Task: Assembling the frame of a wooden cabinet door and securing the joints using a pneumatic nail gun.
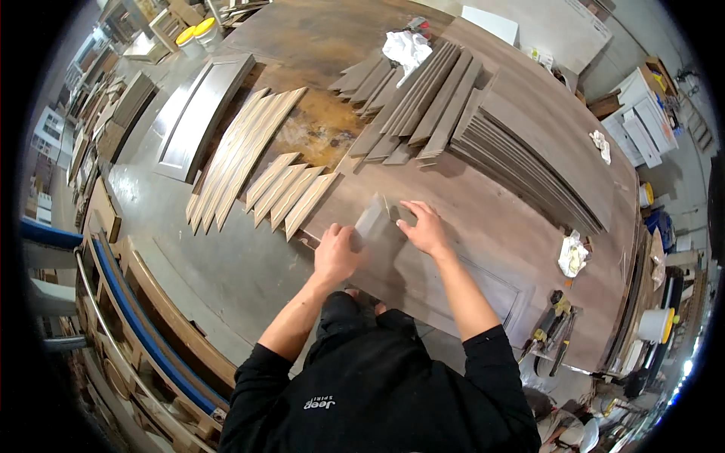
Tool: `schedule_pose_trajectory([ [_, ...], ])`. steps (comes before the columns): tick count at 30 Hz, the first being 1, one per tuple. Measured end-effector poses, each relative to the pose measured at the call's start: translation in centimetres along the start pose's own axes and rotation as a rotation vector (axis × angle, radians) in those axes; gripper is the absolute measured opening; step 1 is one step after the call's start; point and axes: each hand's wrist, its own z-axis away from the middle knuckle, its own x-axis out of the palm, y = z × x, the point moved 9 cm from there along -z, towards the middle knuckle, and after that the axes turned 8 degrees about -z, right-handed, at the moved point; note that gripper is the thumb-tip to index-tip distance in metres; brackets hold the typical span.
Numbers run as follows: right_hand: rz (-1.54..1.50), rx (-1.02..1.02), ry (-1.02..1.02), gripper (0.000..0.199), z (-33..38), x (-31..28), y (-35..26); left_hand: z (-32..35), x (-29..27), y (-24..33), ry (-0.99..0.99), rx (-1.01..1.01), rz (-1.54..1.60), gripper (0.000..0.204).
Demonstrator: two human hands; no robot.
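My left hand (pixel 337 254) is over the near left part of the brown table, its fingers curled at the edge of a pale, flat piece (pixel 369 218) smeared by motion. What kind of piece it is cannot be made out. To the right of it, my right hand (pixel 424 228) has its thumb and forefinger apart, close to the piece's far end, with no clear hold on it. Beneath and right of my hands lies a grey-brown panel (pixel 491 291) with a grooved frame. Light wooden strips with angled ends (pixel 291 195) lie just beyond my left hand.
Stacked grey-brown boards (pixel 521 158) and loose strips (pixel 430 94) cover the table's far side. A white cloth (pixel 408 50) rests on them. Power tools (pixel 555 317) lie at the near right, by a crumpled white rag (pixel 574 255). A grey cabinet door (pixel 204 113) stands left.
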Motion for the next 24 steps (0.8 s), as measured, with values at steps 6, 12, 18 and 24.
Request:
schedule_pose_trajectory([
  [6, 0.012, 0.004, -0.076, 0.048, -0.7, 2.0, 1.4, -0.3, 3.0, 0.0, 0.069, 0.032, -0.107, 0.051],
  [12, -0.017, 0.002, -0.073, 0.045, -0.9, 1.6, 1.3, -0.3, 3.6, 0.3, 0.087, 0.058, -0.095, 0.052],
  [18, -0.018, -0.018, -0.065, 0.045, -1.0, 1.5, 0.9, 0.2, 3.4, 0.3, 0.104, 0.095, -0.033, 0.05],
  [24, 0.0, -0.018, -0.072, 0.045, -0.9, 1.9, 0.9, 0.1, 4.2, 0.3, 0.088, 0.07, -0.048, 0.048],
])
